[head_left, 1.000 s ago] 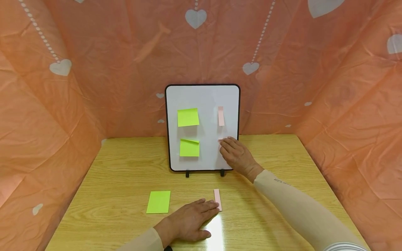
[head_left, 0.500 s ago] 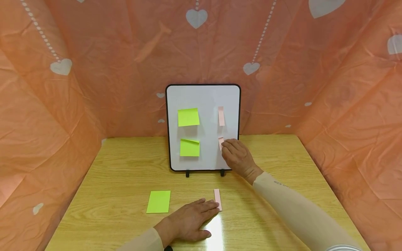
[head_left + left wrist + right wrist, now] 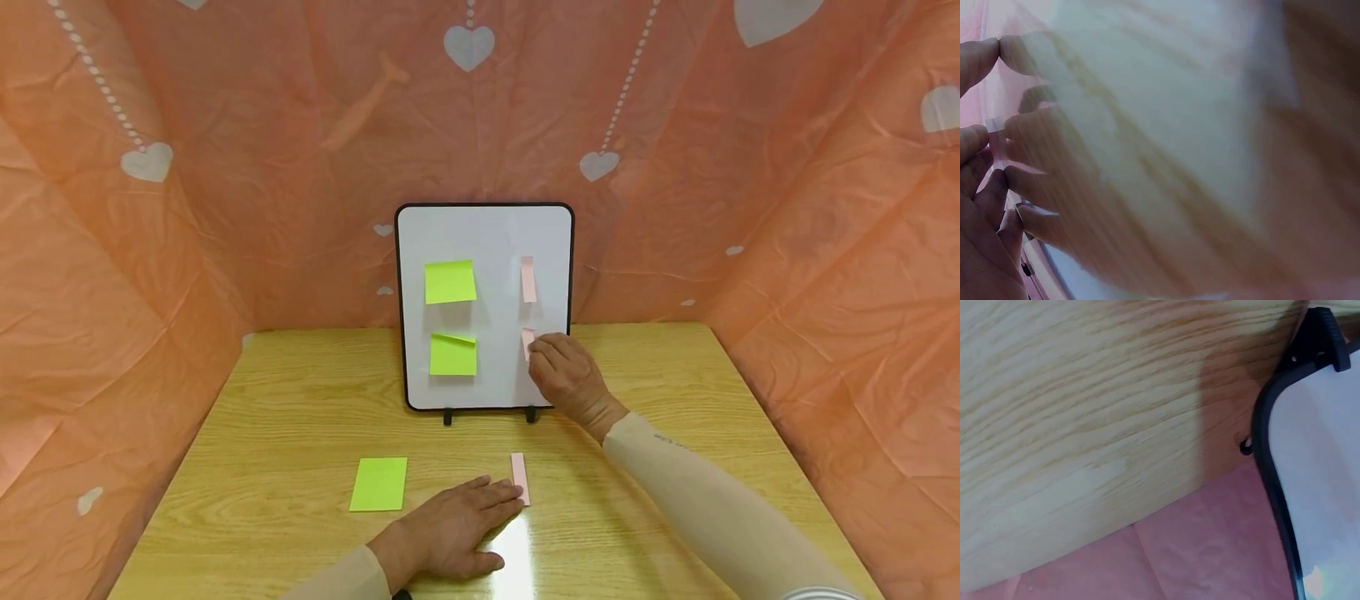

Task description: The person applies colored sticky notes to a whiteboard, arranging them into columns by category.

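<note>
My left hand lies palm down on the table, fingers straight, with its fingertips on the near end of a narrow pink sticky-note pad. In the left wrist view the fingers touch the glossy tabletop, which mirrors them. At the whiteboard my right hand has its fingers curled and pinches the lower pink sticky note, covering its lower part. Another pink sticky note hangs above it. No part of the right hand shows in the right wrist view, only the whiteboard's corner.
On the board's left half hang two lime-green sticky notes, an upper one and a lower one. A lime-green pad lies left of the pink pad. Small black feet hold the board upright. Orange cloth surrounds the wooden table.
The right hand's fingertips have slid slightly down and right from the lower pink sticky note's top and curled, uncovering its upper part. My left hand stays in place.
</note>
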A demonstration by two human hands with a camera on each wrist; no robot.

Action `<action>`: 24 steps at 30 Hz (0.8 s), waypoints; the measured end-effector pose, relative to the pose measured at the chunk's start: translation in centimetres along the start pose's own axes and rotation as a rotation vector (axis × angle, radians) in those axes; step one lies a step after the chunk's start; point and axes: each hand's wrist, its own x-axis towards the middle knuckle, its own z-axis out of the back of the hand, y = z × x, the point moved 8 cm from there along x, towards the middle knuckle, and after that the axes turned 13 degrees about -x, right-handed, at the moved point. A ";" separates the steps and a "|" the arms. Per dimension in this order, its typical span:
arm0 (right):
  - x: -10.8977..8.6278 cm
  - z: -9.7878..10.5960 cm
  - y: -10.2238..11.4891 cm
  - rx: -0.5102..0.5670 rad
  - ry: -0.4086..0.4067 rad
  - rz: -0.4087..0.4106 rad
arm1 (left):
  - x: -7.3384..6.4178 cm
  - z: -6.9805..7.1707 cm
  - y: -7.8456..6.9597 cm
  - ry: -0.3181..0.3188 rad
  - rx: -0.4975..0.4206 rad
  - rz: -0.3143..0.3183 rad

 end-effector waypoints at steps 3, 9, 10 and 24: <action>0.0 -0.2 0.1 -0.033 0.008 0.029 | 0.0 0.0 0.0 -0.005 -0.003 -0.002; -0.4 -0.8 0.2 -0.089 0.065 0.070 | -0.1 -0.1 0.0 -0.006 -0.009 -0.001; -0.5 -0.9 0.2 -0.093 0.077 0.075 | 0.0 -0.1 0.0 -0.004 -0.011 0.002; -1.1 -2.1 0.0 -0.088 0.177 0.041 | -0.2 0.0 0.2 -0.003 -0.022 -0.001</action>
